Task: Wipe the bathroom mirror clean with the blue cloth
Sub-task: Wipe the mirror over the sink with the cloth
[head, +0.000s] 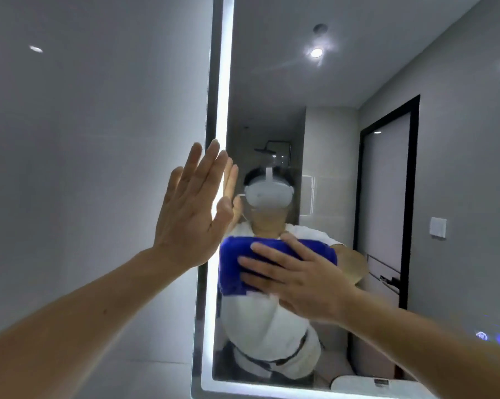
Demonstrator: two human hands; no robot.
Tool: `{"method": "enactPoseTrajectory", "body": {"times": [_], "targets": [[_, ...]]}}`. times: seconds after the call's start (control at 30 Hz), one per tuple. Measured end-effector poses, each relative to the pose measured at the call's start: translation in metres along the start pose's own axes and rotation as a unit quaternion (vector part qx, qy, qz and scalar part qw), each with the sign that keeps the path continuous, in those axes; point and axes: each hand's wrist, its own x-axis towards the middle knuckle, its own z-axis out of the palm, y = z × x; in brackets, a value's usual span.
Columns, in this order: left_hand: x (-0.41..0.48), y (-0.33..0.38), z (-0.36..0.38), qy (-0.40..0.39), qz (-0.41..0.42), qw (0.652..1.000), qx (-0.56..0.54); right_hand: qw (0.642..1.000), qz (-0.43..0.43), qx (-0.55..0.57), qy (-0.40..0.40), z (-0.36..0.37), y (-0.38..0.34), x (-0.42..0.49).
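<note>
The bathroom mirror fills the right of the view, framed by a lit white strip along its left and bottom edges. A folded blue cloth lies flat against the glass low on the mirror's left side. My right hand presses on the cloth with fingers spread and straight, pointing left. My left hand is flat with straight fingers against the mirror's left edge, over the lit strip, just above and left of the cloth.
A plain grey wall lies left of the mirror. The glass reflects a person in a white top, a black-framed door, ceiling lights and a shower head. A white rounded object sits at the mirror's bottom edge.
</note>
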Motion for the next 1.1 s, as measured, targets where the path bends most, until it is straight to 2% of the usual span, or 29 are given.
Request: {"method": "enactPoseTrajectory", "body": {"times": [0.07,0.13,0.5,0.7,0.8,0.9,0.97,1.1], "targets": [[0.015,-0.003,-0.003,0.018,-0.005,1.000,0.006,0.996,0.093,0.015,0.002,-0.018,0.058,0.031],[0.028,-0.006,-0.008,0.032,-0.002,0.999,0.011,0.990,0.142,-0.001,0.021,-0.034,0.100,0.056],[0.099,-0.016,-0.042,0.074,0.058,0.994,0.061,0.950,0.293,-0.022,0.101,-0.078,0.285,0.134],[0.127,-0.015,-0.048,0.087,0.060,0.992,0.069,0.902,0.418,0.055,0.091,-0.096,0.356,0.156],[0.137,-0.010,-0.046,0.084,0.051,0.994,0.054,0.876,0.467,0.059,0.104,-0.099,0.358,0.156],[0.147,-0.004,-0.044,0.081,0.046,0.994,0.056,0.862,0.488,0.046,0.129,-0.093,0.331,0.146],[0.154,-0.002,-0.044,0.076,0.044,0.994,0.063,0.882,0.454,0.034,0.125,-0.084,0.297,0.129],[0.155,0.002,-0.041,0.072,0.026,0.995,0.061,0.949,0.307,0.012,0.076,-0.055,0.208,0.072]]}}
